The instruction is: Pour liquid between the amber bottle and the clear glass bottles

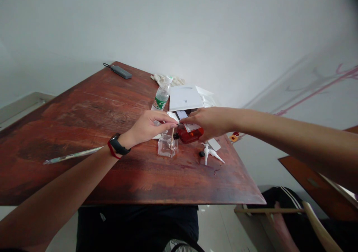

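Note:
My left hand, with a black band on its wrist, pinches a thin tan stick between thumb and fingers. The stick's lower end reaches down into a clear plastic container on the table. My right hand is closed around a see-through reddish-amber bottle with a white label. The bottle is tipped on its side, its dark neck pointing left over the container's right edge, close to the stick. Whether liquid is flowing out cannot be made out.
Behind my hands stand a clear water bottle with a green label and a white box. White nozzles lie to the right on the wooden table. A grey device lies far left, a long slim packet nearer.

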Demonstrator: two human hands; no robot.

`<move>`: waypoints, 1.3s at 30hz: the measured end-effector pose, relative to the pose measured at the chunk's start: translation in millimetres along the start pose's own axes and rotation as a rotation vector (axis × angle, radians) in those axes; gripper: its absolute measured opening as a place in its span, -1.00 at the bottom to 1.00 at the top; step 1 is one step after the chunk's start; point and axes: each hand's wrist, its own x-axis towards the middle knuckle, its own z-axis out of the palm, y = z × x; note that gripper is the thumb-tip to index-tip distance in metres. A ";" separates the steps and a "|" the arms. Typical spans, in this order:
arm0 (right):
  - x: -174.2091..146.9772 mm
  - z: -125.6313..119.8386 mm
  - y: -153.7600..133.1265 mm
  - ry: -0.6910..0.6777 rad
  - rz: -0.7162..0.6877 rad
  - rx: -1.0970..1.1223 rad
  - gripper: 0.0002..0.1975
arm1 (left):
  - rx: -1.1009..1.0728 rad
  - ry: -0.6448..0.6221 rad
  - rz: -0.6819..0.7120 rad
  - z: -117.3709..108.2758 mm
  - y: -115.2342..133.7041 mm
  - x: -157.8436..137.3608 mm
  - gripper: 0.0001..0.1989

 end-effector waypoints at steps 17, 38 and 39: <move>0.7 -3.9 -4.5 -0.020 0.031 -0.051 -0.28 | -0.019 -0.008 -0.003 -0.6 0.5 -0.1 -0.92; 3.0 -13.7 -11.1 -0.042 0.049 -0.125 -0.28 | -0.008 -0.008 -0.040 -0.6 3.7 -0.1 -0.85; 3.0 -15.0 -11.9 -0.043 0.047 -0.134 -0.29 | -0.009 -0.010 -0.039 -0.8 3.9 0.0 -0.85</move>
